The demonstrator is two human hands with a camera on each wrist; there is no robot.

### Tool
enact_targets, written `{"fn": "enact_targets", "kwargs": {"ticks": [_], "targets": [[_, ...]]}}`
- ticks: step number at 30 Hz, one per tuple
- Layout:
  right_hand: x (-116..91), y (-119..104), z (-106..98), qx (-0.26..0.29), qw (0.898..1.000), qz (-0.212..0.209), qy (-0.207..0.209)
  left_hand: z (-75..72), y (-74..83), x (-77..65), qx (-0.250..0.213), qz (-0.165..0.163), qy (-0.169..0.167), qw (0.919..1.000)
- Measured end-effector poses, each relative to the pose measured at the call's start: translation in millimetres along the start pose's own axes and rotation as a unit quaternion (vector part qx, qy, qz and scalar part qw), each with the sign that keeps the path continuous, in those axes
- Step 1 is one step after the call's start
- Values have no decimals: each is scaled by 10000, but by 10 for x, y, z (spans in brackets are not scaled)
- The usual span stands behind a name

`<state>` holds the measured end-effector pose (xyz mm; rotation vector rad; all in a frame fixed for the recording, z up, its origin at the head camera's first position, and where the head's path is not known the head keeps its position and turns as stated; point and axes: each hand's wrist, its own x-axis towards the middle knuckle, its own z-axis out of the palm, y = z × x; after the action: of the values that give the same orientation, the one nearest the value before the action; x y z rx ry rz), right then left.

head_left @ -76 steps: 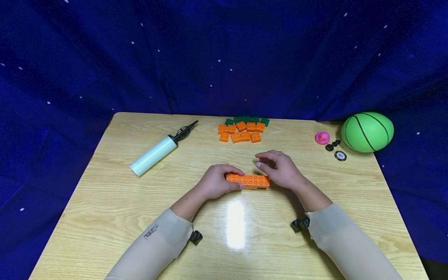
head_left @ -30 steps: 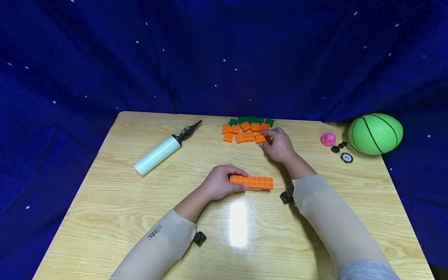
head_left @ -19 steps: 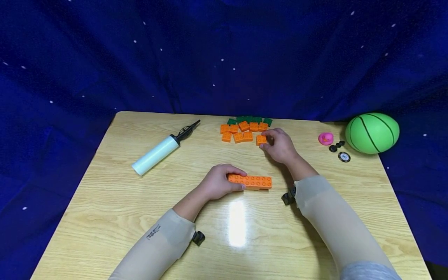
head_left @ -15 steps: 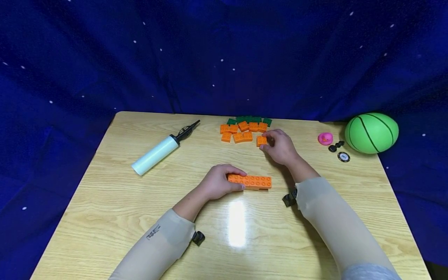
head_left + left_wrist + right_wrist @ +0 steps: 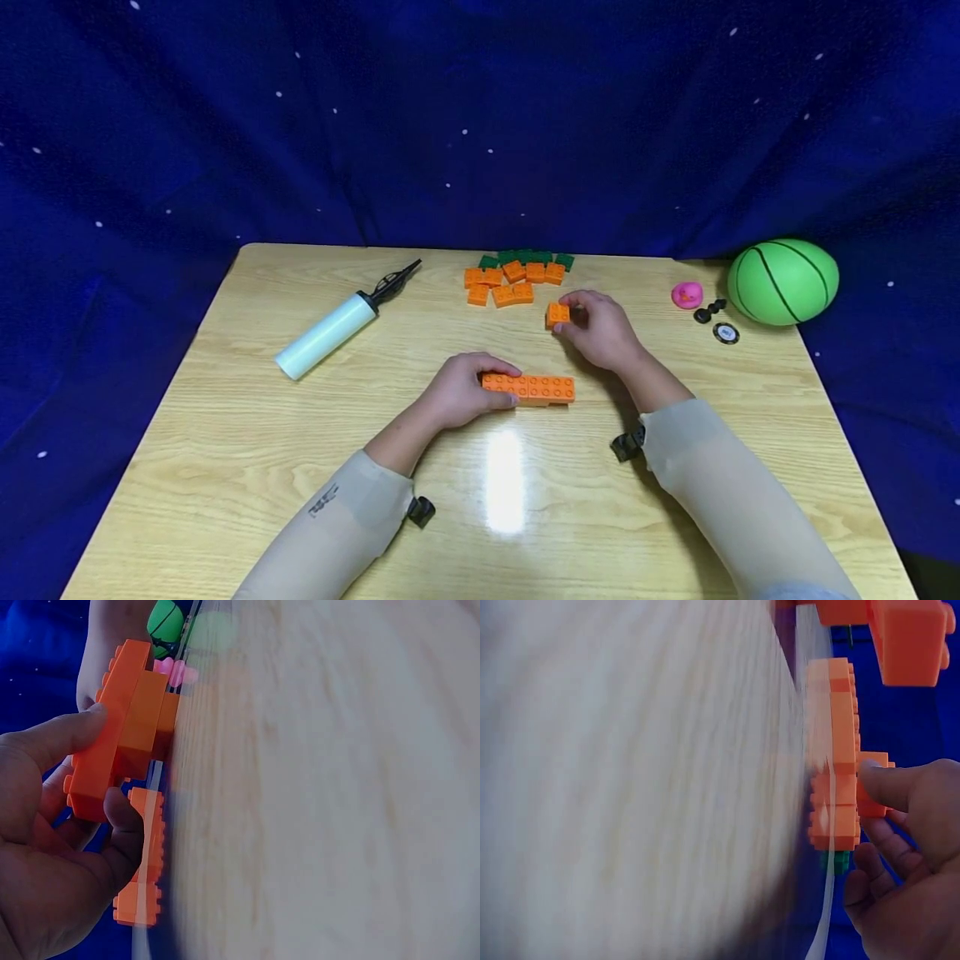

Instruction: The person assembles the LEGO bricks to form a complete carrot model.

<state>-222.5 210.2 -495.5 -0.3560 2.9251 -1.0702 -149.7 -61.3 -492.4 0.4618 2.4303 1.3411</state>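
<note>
My left hand (image 5: 461, 390) grips the left end of a long block built from orange toy bricks (image 5: 543, 389), its studs facing up. The left wrist view shows that brick block (image 5: 120, 742) as stepped, with shorter layers under a longer top one. Between thumb and fingers, my right hand (image 5: 603, 332) pinches a single orange toy brick (image 5: 557, 315), behind and above the block's right end in the head view. In the right wrist view this brick (image 5: 871, 804) shows beside the thumb, partly covered by it.
Several loose orange bricks (image 5: 522, 293) lie at the back, with green bricks (image 5: 525, 257) behind them. A hand pump (image 5: 326, 337) lies at left. On the right are a pink rubber duck (image 5: 687, 295), a small black object (image 5: 702, 316), a poker chip (image 5: 726, 333) and a green ball (image 5: 783, 282).
My right hand reached to the brick pile, took the front right orange brick and has drawn it toward me. My left hand has kept its grip on the block.
</note>
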Motion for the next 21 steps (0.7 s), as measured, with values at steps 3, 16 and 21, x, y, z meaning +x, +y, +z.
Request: {"fn": "enact_targets", "kwargs": {"ticks": [3, 16, 21], "targets": [[-60, -15, -12, 25, 10000, -76, -25, -1, -1, 1, -10, -2, -24, 10000], [-301, -78, -45, 136, 9995, -278, -67, -7, 33, -11, 12, -100, -34, 9999], [-406, -84, -56, 243, 9991, -337, -69, 1, 25, -9, -21, -63, 13, 10000]]}}
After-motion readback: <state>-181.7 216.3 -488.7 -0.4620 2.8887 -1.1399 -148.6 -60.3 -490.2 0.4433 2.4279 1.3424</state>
